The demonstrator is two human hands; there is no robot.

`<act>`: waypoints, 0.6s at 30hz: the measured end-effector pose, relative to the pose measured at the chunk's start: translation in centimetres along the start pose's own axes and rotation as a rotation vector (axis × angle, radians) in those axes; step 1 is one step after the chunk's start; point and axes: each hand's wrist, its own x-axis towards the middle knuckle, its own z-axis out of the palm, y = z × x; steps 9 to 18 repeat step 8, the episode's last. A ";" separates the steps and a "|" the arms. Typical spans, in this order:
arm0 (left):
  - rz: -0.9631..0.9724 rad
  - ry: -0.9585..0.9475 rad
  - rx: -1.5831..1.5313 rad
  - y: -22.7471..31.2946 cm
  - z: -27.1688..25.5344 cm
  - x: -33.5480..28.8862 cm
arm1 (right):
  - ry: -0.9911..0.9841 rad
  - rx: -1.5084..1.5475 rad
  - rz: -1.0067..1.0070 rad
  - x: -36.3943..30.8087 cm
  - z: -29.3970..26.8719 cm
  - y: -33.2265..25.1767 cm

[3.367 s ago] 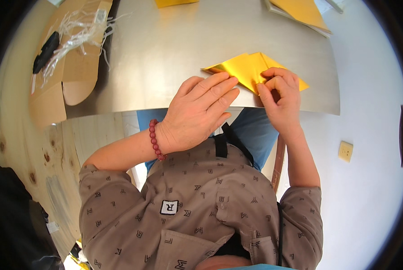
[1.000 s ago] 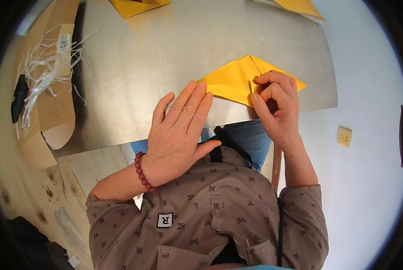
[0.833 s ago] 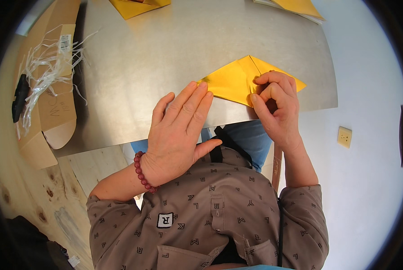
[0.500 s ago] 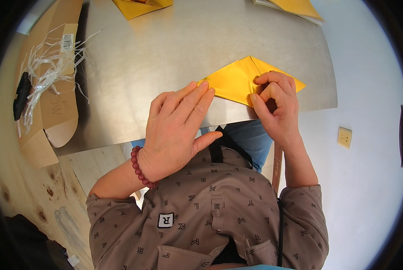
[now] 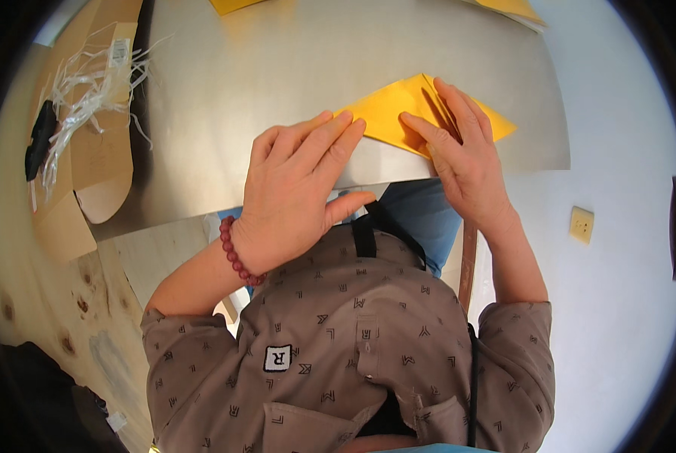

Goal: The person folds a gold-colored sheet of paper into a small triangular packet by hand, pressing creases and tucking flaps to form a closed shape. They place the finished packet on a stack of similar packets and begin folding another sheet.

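A folded piece of shiny gold paper point(image 5: 389, 113) lies near the front edge of the metal table, long and pointed at both ends. My left hand point(image 5: 296, 177) rests flat on its left tip, fingers stretched out and thumb apart. A beaded bracelet circles that wrist. Over the right part of the paper, my right hand point(image 5: 470, 162) holds a raised flap with bent fingers. One fingertip is on the flap's left side and another reaches to its top. A dark gap shows between the layers there. My right palm is hidden.
The metal table point(image 5: 224, 106) bears more gold folded paper point(image 5: 236, 4) at the far edge and a yellow-topped stack point(image 5: 515, 11) at the far right. An open cardboard box point(image 5: 100, 170) with white plastic strips point(image 5: 89, 98) and a black object point(image 5: 41, 141) stands left.
My right hand has gone from a pinch at the paper's middle to a wider hold, lifting the flap and opening a gap. My left hand stays flat on the left tip.
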 end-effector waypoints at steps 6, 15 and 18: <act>-0.029 0.067 0.070 1.7 -0.6 0.4 | -0.018 0.017 -0.022 -0.2 0.2 0.2; 0.056 0.096 -0.028 3.9 -0.2 1.2 | -0.023 -0.010 -0.011 -0.2 0.2 0.1; 0.056 0.096 -0.028 3.9 -0.2 1.2 | -0.023 -0.010 -0.011 -0.2 0.2 0.1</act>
